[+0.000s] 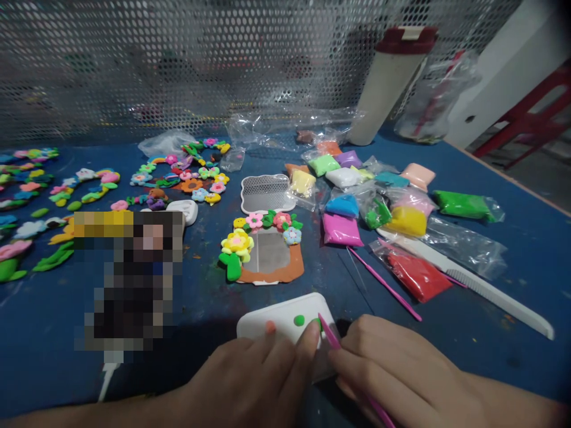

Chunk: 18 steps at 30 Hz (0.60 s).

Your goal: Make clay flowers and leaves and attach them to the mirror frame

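Observation:
Near the front edge lies a small white board with rounded corners (pixel 285 309). On it are a green clay dot (pixel 299 320), a second green bit of clay (pixel 317 324) and an orange dot (pixel 270 326). My left hand (pixel 263 368) is bent over the board and grips it, one fingertip touching the second green bit. In my right hand (pixel 392 368) is a slim pink modelling tool (pixel 329 333), its tip at that same bit. Just beyond stands out a mirror frame (pixel 297 261) of brown clay, with clay flowers and leaves around part of it.
Bags of coloured clay (pixel 341 229) lie to the right, with a white comb (pixel 504 297) and another pink tool (pixel 386 285). A blurred-out phone (pixel 134 273) with a cable is at left. Finished clay flower pieces (pixel 191 185), a plain mirror (pixel 267 193) and a tall bottle (pixel 386 89) stand farther back.

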Available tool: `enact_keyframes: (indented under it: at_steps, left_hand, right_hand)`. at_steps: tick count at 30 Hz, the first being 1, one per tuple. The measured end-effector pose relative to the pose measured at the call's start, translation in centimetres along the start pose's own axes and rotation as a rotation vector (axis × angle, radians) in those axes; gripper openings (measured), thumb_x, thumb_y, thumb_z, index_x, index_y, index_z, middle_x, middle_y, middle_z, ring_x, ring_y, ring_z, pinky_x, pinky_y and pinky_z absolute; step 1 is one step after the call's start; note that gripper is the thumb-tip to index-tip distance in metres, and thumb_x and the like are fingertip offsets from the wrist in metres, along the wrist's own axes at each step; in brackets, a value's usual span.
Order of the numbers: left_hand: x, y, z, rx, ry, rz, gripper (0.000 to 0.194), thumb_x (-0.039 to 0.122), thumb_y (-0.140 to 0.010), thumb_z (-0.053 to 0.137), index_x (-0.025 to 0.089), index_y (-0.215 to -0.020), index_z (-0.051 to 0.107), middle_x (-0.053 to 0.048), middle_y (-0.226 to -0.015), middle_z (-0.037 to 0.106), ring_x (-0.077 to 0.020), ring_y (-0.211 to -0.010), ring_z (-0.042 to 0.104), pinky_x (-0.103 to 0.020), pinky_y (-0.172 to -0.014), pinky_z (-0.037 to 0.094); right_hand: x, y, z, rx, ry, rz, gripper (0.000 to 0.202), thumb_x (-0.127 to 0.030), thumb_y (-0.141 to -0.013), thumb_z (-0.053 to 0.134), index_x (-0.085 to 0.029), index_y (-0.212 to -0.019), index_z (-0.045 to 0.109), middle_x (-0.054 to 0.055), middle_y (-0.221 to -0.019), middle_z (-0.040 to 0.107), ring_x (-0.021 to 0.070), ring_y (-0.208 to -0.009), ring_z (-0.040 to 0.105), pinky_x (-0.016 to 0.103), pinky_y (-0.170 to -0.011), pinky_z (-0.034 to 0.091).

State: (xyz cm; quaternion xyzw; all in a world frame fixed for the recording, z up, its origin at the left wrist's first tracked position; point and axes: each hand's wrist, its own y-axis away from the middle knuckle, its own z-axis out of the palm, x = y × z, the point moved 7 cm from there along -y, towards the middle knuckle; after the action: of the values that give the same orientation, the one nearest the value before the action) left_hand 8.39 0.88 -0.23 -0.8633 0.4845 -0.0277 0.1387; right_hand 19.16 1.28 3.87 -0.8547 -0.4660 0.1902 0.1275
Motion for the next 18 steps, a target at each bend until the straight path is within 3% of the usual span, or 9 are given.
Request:
enact_keyframes:
  at_steps: [4, 12, 18]
  left_hand:
    - [0.1, 0.3, 0.5, -0.005, 0.019, -0.007, 0.035, 0.010, -0.089, 0.036, 0.007, -0.122, 0.049, -0.001, -0.064, 0.059, -0.0118, -0.051, 0.057, -0.019, -0.043, 0.046]
    - [0.0, -0.2, -0.7, -0.045, 0.082, 0.040, 0.040, 0.005, -0.088, 0.030, -0.002, -0.125, 0.043, -0.002, -0.065, 0.063, -0.0142, -0.048, 0.059, -0.023, -0.038, 0.048]
    - [0.0, -0.5, -0.7, -0.063, 0.104, 0.030, 0.040, 0.005, -0.088, 0.030, -0.002, -0.125, 0.042, -0.002, -0.065, 0.063, -0.0153, -0.049, 0.060, -0.025, -0.038, 0.048]
  right_hand:
    - [-0.1, 0.1, 0.2, 0.007, 0.010, -0.050, 0.046, -0.009, -0.097, 0.022, -0.014, -0.093, 0.068, 0.006, -0.077, 0.073, 0.0141, -0.071, 0.067, 0.022, -0.066, 0.054]
    - [0.1, -0.2, 0.6, -0.047, -0.022, 0.038, 0.047, -0.012, -0.096, 0.026, -0.014, -0.079, 0.069, 0.006, -0.066, 0.069, 0.0150, -0.062, 0.065, 0.023, -0.060, 0.054]
    - [-0.2, -0.1, 0.4, -0.044, 0.005, 0.014, 0.049, -0.012, -0.096, 0.023, -0.012, -0.084, 0.071, 0.008, -0.067, 0.071, 0.0167, -0.063, 0.067, 0.026, -0.059, 0.054]
